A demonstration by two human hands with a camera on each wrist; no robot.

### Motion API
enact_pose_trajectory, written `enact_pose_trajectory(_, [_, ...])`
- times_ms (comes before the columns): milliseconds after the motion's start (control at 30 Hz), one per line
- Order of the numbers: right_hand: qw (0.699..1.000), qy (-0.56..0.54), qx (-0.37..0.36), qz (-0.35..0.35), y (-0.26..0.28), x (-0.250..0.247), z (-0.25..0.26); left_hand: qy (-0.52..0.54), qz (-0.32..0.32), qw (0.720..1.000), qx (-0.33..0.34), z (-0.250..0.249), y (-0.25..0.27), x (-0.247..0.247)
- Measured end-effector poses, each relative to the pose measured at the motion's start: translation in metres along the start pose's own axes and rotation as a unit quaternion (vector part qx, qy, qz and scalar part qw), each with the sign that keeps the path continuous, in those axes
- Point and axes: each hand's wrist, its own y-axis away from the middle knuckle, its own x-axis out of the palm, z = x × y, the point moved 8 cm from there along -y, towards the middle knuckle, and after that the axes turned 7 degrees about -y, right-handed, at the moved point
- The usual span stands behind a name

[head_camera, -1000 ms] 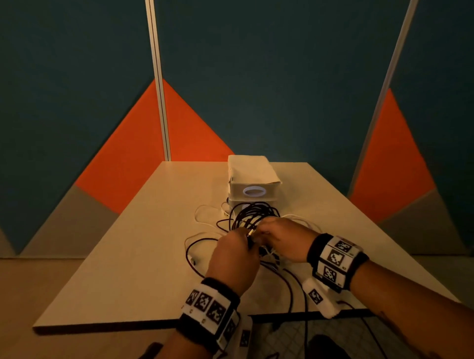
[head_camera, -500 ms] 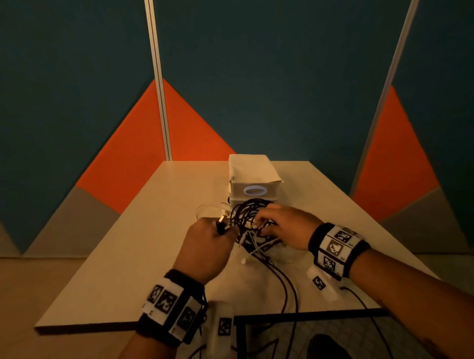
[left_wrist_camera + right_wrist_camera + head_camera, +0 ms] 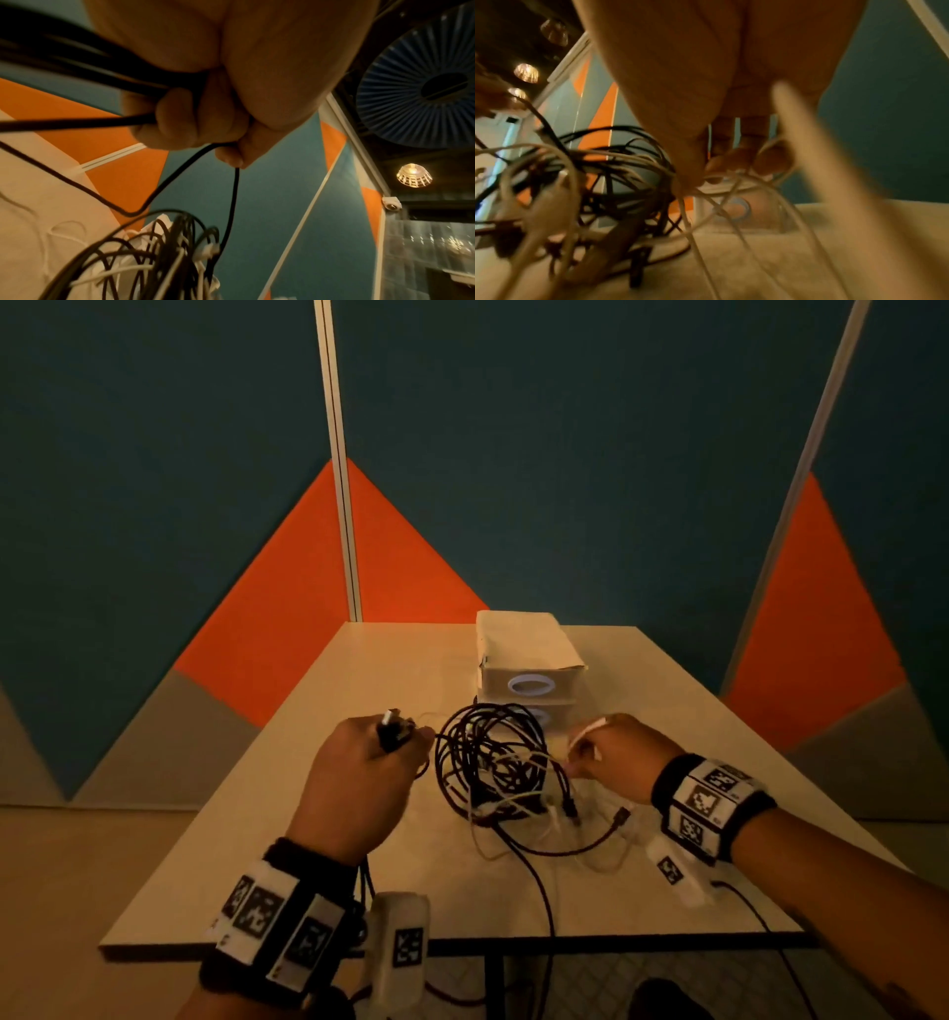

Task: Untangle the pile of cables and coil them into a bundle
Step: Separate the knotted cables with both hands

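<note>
A tangle of black and white cables (image 3: 495, 762) lies in the middle of the table (image 3: 257, 865), lifted a little between my hands. My left hand (image 3: 380, 752) is left of the tangle and grips a black cable (image 3: 154, 119) in its curled fingers, with the plug end (image 3: 391, 722) sticking up from the fist. My right hand (image 3: 601, 752) is right of the tangle and pinches thin white cables (image 3: 731, 182) at its fingertips. A loose black cable (image 3: 534, 880) trails off the near table edge.
A stack of two white boxes (image 3: 524, 660) with ring-shaped handles stands just behind the tangle. Thin white cable loops (image 3: 61, 233) lie on the table to the left. Orange and teal wall panels surround the table.
My hands have pulled apart, the left going left with the black plug and the right going right with the white cables. The tangle is stretched wider between them.
</note>
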Motion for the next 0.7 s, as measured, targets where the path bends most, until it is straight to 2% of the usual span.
enact_pose_trajectory(100, [0.996,0.087,0.036,-0.005,0.013,-0.012,0.012,-0.031,0.046,0.998,0.027,-0.013,0.001,0.020])
enact_pose_trajectory(167, [0.994,0.091,0.009,-0.060,0.029,-0.032,0.039,-0.029,0.056,0.998,0.027,-0.018,0.000,0.028])
enact_pose_trajectory(233, [0.991,-0.017,-0.057,-0.120,0.046,-0.045,0.069,-0.032,0.057,0.997,0.032,-0.025,-0.001,0.030])
enact_pose_trajectory(267, [0.987,-0.082,-0.080,-0.112,0.053,-0.043,0.081,-0.028,0.057,0.997,0.035,-0.029,-0.002,0.031])
enact_pose_trajectory(333, [0.974,-0.202,-0.095,-0.037,0.056,-0.017,0.101,-0.021,0.058,0.997,0.051,-0.039,-0.002,0.029])
enact_pose_trajectory(400, [0.933,-0.347,-0.094,0.026,0.054,0.012,0.112,-0.005,0.062,0.996,0.069,-0.050,-0.001,0.027])
enact_pose_trajectory(467, [0.864,-0.500,-0.046,0.045,0.050,0.033,0.108,0.005,0.052,0.996,0.072,-0.058,0.001,0.021])
enact_pose_trajectory(500, [0.842,-0.537,-0.022,0.048,0.049,0.040,0.103,0.002,0.037,0.997,0.071,-0.059,0.001,0.016])
enact_pose_trajectory(567, [0.843,-0.536,-0.010,0.039,0.044,0.049,0.094,-0.006,0.003,0.998,0.068,-0.056,0.001,0.002])
enact_pose_trajectory(700, [0.899,-0.432,-0.068,-0.034,0.031,0.033,0.081,0.012,-0.034,0.998,0.054,-0.048,0.004,-0.017])
